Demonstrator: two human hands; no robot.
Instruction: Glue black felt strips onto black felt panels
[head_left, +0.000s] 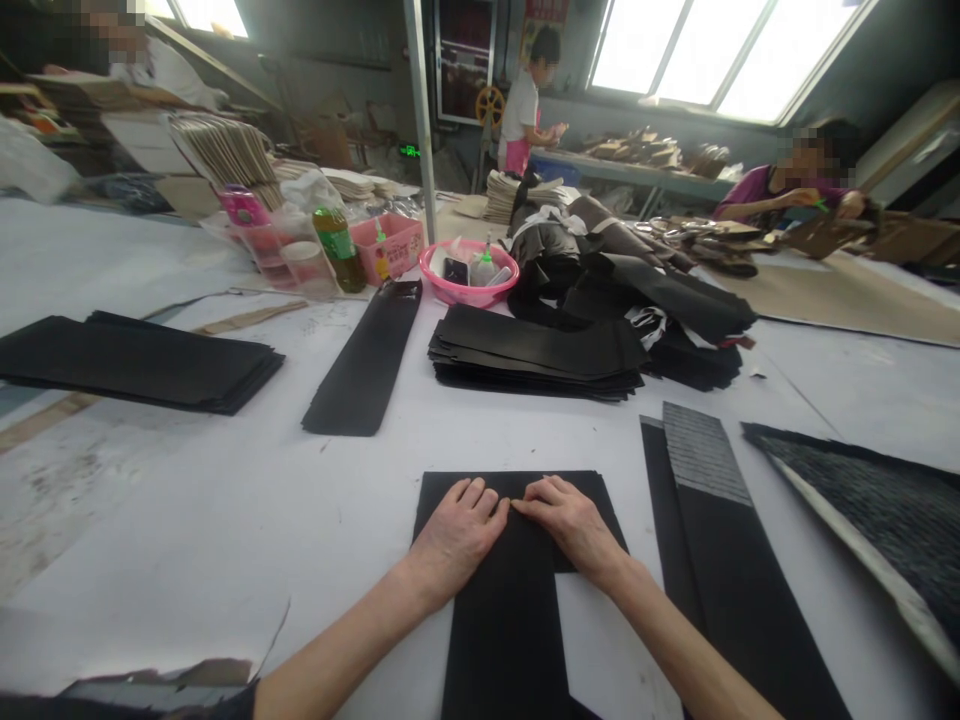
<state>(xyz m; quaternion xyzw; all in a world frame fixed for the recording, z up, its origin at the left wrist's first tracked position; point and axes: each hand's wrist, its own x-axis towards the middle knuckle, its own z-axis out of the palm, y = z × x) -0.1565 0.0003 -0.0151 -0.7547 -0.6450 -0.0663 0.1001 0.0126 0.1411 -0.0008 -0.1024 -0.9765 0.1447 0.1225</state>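
Observation:
A black sheet (502, 620) lies on the white table in front of me, laid over another black piece (517, 486). My left hand (457, 532) rests flat on it with the fingers stretched forward. My right hand (570, 522) lies beside it, fingers flat, pointing toward the left hand. The fingertips of both hands meet near the sheet's middle. Neither hand holds anything.
Stacks of black sheets sit at the left (142, 362) and centre (540, 355). A single long black strip (367, 360) lies between them. More strips (712, 540) and a textured piece (870, 510) lie right. A pink bowl (469, 272), bottle (339, 248) and other people stand behind.

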